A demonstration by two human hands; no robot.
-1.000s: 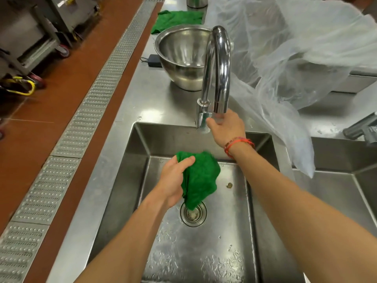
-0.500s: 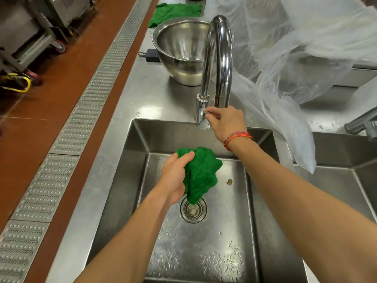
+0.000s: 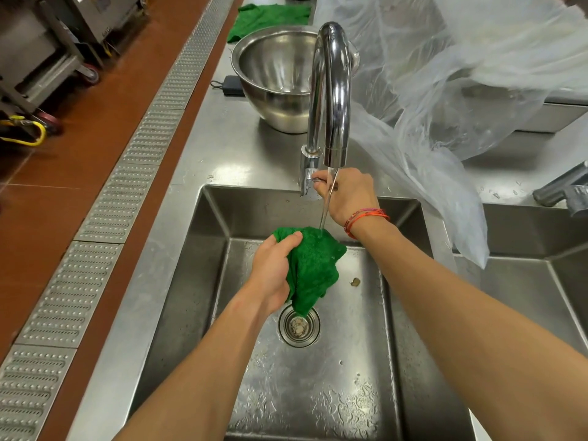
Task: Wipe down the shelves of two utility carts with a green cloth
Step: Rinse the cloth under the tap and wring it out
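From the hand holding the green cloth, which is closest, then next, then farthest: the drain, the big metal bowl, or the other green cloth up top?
From the left hand:
1. Drain, just below it in the sink.
2. Metal bowl, on the counter behind the faucet.
3. Other green cloth, beyond the bowl.

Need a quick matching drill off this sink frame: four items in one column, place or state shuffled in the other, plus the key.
Items:
1. bunched green cloth
2. round stainless steel mixing bowl
3. curved chrome faucet
4. flat green cloth

Places or states:
A. lying on the counter beyond the bowl
B. running a thin stream of water
C. held by the left hand over the sink drain
D. standing empty on the counter behind the faucet

Pairs: 1-C, 2-D, 3-B, 4-A. The right hand is at the faucet's base lever.
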